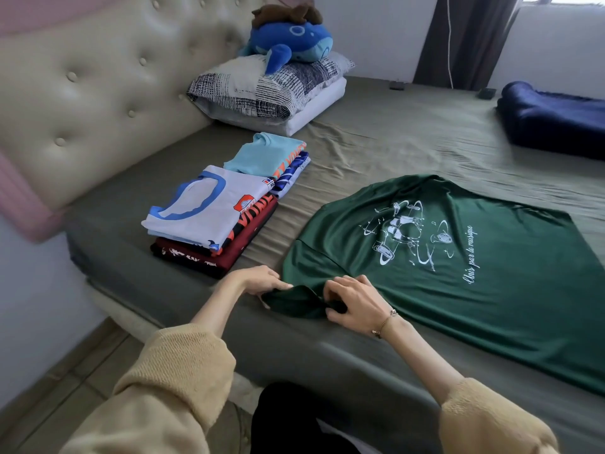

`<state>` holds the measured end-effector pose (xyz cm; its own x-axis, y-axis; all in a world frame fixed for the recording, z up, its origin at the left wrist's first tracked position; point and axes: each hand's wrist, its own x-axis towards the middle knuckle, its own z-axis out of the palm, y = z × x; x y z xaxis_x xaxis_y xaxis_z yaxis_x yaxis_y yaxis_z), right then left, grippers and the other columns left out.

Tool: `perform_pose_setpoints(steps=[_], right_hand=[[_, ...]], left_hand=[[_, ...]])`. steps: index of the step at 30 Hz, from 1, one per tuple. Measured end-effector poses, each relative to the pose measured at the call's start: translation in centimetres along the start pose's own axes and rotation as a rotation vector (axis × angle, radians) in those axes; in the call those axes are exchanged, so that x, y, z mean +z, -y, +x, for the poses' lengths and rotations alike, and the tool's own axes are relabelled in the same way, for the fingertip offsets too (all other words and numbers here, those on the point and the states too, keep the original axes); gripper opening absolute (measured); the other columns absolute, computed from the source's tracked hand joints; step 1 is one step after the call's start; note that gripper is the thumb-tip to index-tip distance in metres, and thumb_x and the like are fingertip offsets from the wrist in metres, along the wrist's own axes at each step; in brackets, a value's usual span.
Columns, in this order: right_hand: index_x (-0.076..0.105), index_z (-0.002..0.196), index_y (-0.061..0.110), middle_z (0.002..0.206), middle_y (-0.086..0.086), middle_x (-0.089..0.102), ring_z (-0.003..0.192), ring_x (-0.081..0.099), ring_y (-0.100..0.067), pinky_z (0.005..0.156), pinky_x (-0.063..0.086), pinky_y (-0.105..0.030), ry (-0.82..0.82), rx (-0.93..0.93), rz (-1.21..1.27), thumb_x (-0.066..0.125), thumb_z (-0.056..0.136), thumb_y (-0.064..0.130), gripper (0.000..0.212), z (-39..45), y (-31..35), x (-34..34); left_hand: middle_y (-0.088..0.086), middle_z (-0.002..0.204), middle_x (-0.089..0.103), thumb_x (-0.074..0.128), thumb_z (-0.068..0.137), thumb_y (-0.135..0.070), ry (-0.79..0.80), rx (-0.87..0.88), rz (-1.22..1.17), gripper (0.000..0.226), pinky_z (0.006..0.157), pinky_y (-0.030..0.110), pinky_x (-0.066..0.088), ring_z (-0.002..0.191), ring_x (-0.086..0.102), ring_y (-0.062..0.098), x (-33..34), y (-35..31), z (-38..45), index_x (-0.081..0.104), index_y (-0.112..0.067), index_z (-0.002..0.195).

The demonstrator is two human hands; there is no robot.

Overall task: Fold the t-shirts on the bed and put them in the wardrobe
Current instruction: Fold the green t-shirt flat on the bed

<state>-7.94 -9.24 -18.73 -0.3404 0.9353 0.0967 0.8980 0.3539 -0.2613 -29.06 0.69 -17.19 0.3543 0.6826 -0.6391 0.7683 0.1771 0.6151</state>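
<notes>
Green printed t-shirt (pixel 458 273) flat on olive bed sheet (pixel 393 142) | left hand (pixel 262 280), right hand (pixel 355 303) pinching near sleeve | 2 folded-shirt stacks (pixel 222 211) left

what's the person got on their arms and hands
Both arms wear loose mustard-yellow knit sleeves, pushed up so the forearms are bare. The right hand has a thin gold-toned chain bracelet at the wrist. The left hand shows no jewellery. No gloves.
</notes>
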Motion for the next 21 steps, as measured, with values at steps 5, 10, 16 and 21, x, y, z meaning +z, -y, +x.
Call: perform_pose_setpoints(steps=[5, 10, 16, 21], right_hand=[[0.058, 0.089, 0.018, 0.088, 0.006, 0.058, 0.091, 0.054, -0.016, 0.073, 0.027, -0.024, 0.041, 0.003, 0.035, 0.034, 0.06, 0.046, 0.046, 0.1, 0.7, 0.5], [0.06, 0.079, 0.017, 0.079, 0.011, 0.05, 0.082, 0.052, -0.012, 0.072, 0.034, -0.024, 0.084, 0.02, 0.138, 0.039, 0.062, 0.039, 0.035, -0.1, 1.3, 0.3], [0.059, 0.081, 0.02, 0.093, 0.004, 0.063, 0.099, 0.055, -0.016, 0.075, 0.029, -0.027, -0.039, 0.155, 0.011, 0.027, 0.071, 0.046, 0.042, -0.2, 0.7, 0.0], [0.048, 0.084, 0.017, 0.094, -0.011, 0.065, 0.093, 0.061, -0.03, 0.074, 0.044, -0.032, -0.032, 0.638, 0.133, 0.057, 0.083, 0.048, 0.032, -1.2, -0.2, 0.1]], left_hand=[[-0.009, 0.084, 0.043, 0.066, 0.087, -0.036, 0.029, -0.051, 0.155, 0.028, 0.037, 0.017, 0.022, 0.049, 0.061, 0.001, -0.4, 1.2, -1.2, 0.052, -0.013, 0.078], [-0.004, 0.075, 0.047, 0.07, 0.084, -0.027, 0.007, -0.052, 0.165, 0.039, 0.043, 0.014, 0.026, 0.047, 0.061, 0.0, -0.3, 1.4, -1.7, 0.04, -0.017, 0.063], [0.002, 0.091, 0.06, 0.074, 0.079, -0.038, -0.159, -0.051, 0.205, 0.028, 0.059, 0.025, 0.035, 0.06, 0.059, 0.01, 0.1, 0.2, -1.7, 0.057, -0.016, 0.077], [0.011, 0.111, 0.068, 0.077, 0.077, -0.026, -0.225, -0.122, 0.223, 0.031, 0.059, 0.025, 0.04, 0.074, 0.06, 0.018, 0.5, -0.1, -1.2, 0.058, -0.012, 0.097]])
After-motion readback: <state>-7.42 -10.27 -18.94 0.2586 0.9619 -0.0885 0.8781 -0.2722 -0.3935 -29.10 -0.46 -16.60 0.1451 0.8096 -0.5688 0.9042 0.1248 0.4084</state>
